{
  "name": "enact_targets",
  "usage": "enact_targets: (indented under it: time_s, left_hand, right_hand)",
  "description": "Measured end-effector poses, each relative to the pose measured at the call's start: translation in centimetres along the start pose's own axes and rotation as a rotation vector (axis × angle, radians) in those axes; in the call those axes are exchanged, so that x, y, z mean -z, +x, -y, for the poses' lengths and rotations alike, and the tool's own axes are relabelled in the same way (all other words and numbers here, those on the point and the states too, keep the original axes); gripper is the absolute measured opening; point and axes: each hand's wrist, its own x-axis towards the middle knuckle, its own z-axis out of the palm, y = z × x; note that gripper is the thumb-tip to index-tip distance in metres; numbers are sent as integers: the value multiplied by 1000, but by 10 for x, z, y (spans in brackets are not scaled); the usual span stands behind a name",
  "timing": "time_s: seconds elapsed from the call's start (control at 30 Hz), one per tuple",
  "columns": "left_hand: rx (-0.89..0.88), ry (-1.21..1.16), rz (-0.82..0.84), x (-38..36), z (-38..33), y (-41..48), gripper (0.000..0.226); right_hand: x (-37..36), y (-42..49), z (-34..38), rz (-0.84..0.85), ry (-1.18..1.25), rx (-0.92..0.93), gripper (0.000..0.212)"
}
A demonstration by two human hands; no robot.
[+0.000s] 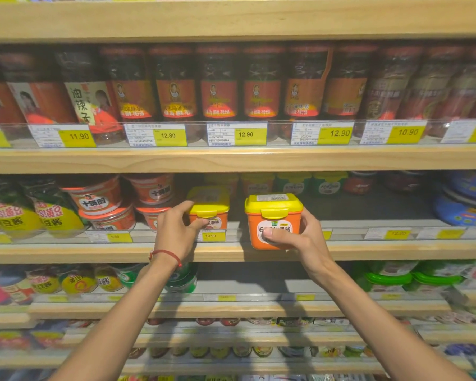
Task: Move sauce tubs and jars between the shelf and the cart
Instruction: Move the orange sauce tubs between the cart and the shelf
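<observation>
The 10.90 price tag [213, 235] on the clear rail [368, 232] of the middle shelf [94, 253] marks the spot. Directly above and behind it stands an orange sauce tub [209, 213] with a yellow lid, on the shelf behind the rail. The left hand [176, 232], a red string bracelet [165, 254] at its wrist, grips this tub, thumb on the front label and fingers curled at the lid's left corner. To the right of the tag, the right hand [305, 237] is clamped around a second orange tub [274, 221], held upright in front of the rail and the shelf's wooden edge. Left of the tag, stacked round red tubs [102, 204] crowd close beside the left hand, with yellow bean-sauce pouches [17, 215] beyond them. Behind the tag, deeper on the shelf, sit more yellow-lidded and green-lidded tubs [311, 182]; far right, blue tubs [467, 199]. Above the tag, a row of chili jars [217, 86] fills the next shelf.
</observation>
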Motion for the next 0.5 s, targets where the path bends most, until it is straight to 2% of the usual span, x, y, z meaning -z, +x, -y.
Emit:
enact_targets:
  time_s: [0.17, 0.27, 0.33, 0.4, 0.43, 0.5]
  left_hand:
    - [-56, 158, -94, 4, -2, -7, 22]
    - [-80, 258, -258, 11, -4, -14, 33]
    - [-166, 209, -323, 14, -12, -22, 36]
    - [-220, 48, -247, 9, -25, -29, 32]
    - [-185, -88, -137, 6, -33, -31, 31]
    - [-65, -409, 184, -2, -49, -34, 35]
  right_hand:
    - [0, -5, 1, 18, -27, 12, 92]
    - [-1, -9, 1, 21, -39, 20, 87]
    - [-3, -10, 2, 11, -18, 30, 86]
    - [-6, -9, 4, -2, 10, 37, 86]
    - [-7, -8, 5, -11, 21, 41, 85]
    - [-8, -4, 4, -24, 36, 52, 81]
